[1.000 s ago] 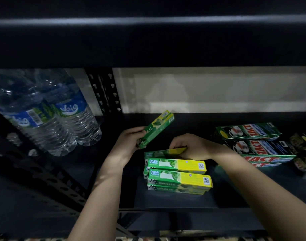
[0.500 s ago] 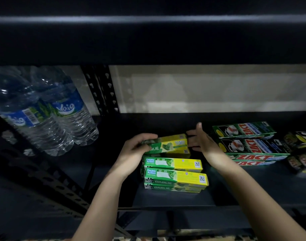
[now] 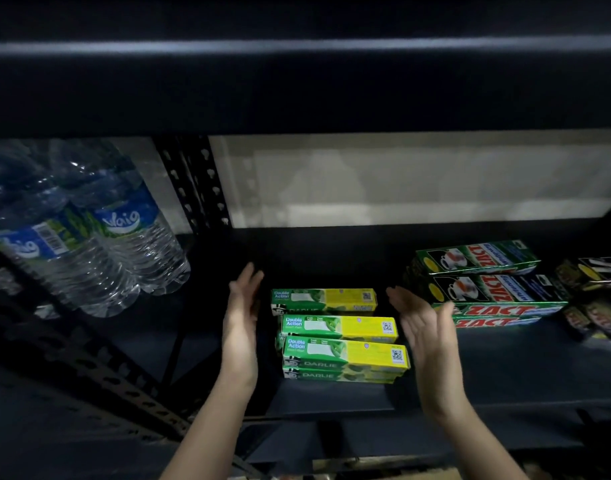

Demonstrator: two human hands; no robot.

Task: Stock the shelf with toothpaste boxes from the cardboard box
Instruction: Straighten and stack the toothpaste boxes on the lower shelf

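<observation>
Darlie boxes (image 3: 338, 337): green-and-yellow toothpaste boxes, lying flat on the dark shelf (image 3: 487, 368), long sides facing me, set in rows running front to back. The front rows are stacked more than one high; I can read "Double Action" on the tops and "DARLIE" on the front faces.
Back box (image 3: 323, 300): the rearmost Darlie box, just behind the next row and shifted a little to the left of it.
Left hand (image 3: 241, 313): mine, flat and on edge, fingers straight and together, pointing into the shelf. It stands just beside the left ends of the Darlie boxes; I cannot tell whether the palm touches them. It holds nothing.
Right hand (image 3: 423, 323): mine, palm turned up and inward, fingers straight and loosely spread. It is near the right ends of the Darlie boxes, apart from them, and holds nothing.
Zact boxes (image 3: 484, 282): green toothpaste boxes stacked on the same shelf, to the right of my right hand, the top one set further back.
Far right: more dark boxes (image 3: 595, 299), too blurred to read.
Bottles (image 3: 89, 233): clear water bottles with blue labels, on the left beyond the slotted upright (image 3: 196, 181).
</observation>
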